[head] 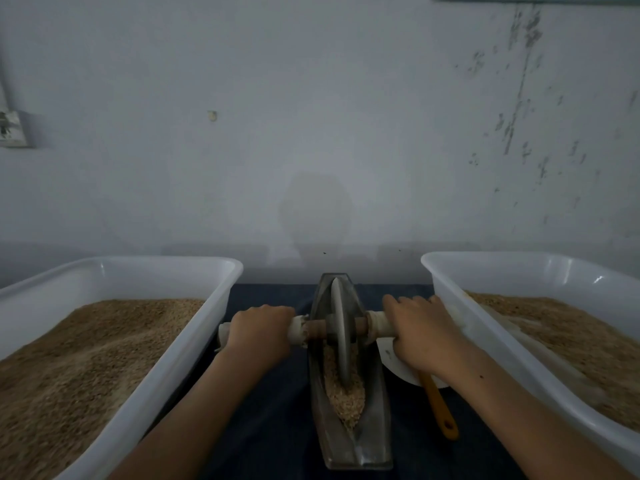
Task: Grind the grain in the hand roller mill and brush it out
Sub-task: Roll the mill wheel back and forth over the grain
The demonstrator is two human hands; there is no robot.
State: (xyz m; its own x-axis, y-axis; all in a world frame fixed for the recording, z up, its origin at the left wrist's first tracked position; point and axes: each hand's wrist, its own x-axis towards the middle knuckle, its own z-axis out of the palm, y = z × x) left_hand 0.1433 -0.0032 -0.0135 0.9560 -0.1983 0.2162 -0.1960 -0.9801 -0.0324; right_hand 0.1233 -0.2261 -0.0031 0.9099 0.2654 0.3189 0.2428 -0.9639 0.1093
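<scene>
A boat-shaped metal mill trough (372, 424) lies lengthwise on the dark cloth between two tubs. A thin metal grinding wheel (340, 327) stands upright in it on a wooden axle wrapped in white cloth at both ends. Crushed grain (346, 400) fills the near half of the trough. My left hand (259, 332) grips the left handle of the axle. My right hand (420, 329) grips the right handle. An orange brush handle (440, 407) lies to the right of the trough, its head hidden under my right wrist.
A white plastic tub (207, 306) holding brown grain stands at the left, and a second white tub (450, 292) with grain at the right. A white dish (398, 367) lies under my right hand. A grey wall stands close behind.
</scene>
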